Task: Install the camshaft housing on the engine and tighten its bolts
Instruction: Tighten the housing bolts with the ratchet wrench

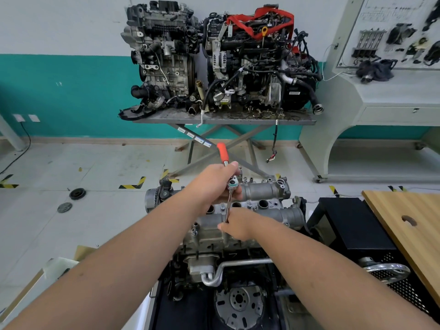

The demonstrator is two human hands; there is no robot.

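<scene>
Two hands share the orange-handled steel ratchet (226,173): my left grip (219,181) wraps its head to turn, my right grip (234,226) pinches the extension, steadying it on the grey cast-aluminium camshaft housing (266,190).

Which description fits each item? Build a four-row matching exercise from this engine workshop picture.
Items:
1. orange-handled ratchet wrench
2. silver aluminium camshaft housing
3. light wooden board
4. red lifting strap

Descriptions:
A. draped over a background engine
B. at the right edge, with a hole
C. gripped by the left hand
D. sitting atop the near engine

Pairs: 1-C, 2-D, 3-B, 4-A
</scene>
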